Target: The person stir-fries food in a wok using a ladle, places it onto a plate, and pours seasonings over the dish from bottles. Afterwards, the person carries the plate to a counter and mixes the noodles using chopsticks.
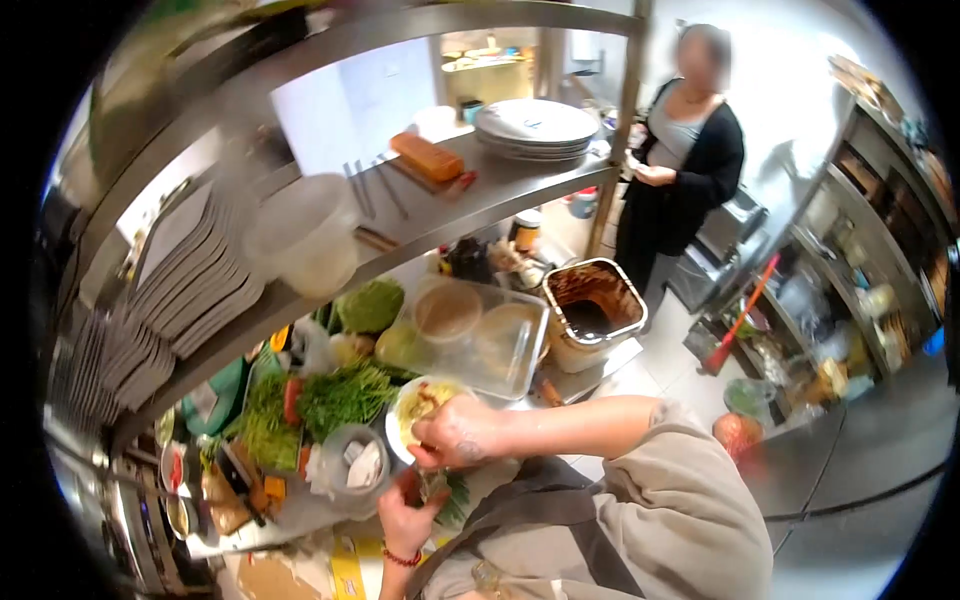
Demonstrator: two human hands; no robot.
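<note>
My left hand (405, 518), with a red bracelet at the wrist, comes up from the bottom and holds a small bunch of green herbs (450, 495). Just above it is my right hand (455, 435), tattooed on the back, its fingers bunched and its fingertips pinching the top of the same herbs. The right hand hangs over the near edge of a white plate (418, 400) with yellowish food on it, and hides part of the plate.
Left of the plate are chopped greens (345, 395) and a small clear tub (352, 462). Behind it stand a clear box of tubs (500, 345) and a metal pot of dark sauce (590, 305). Plates (535, 125) fill the steel shelves. A person in a black cardigan (690, 170) stands beyond.
</note>
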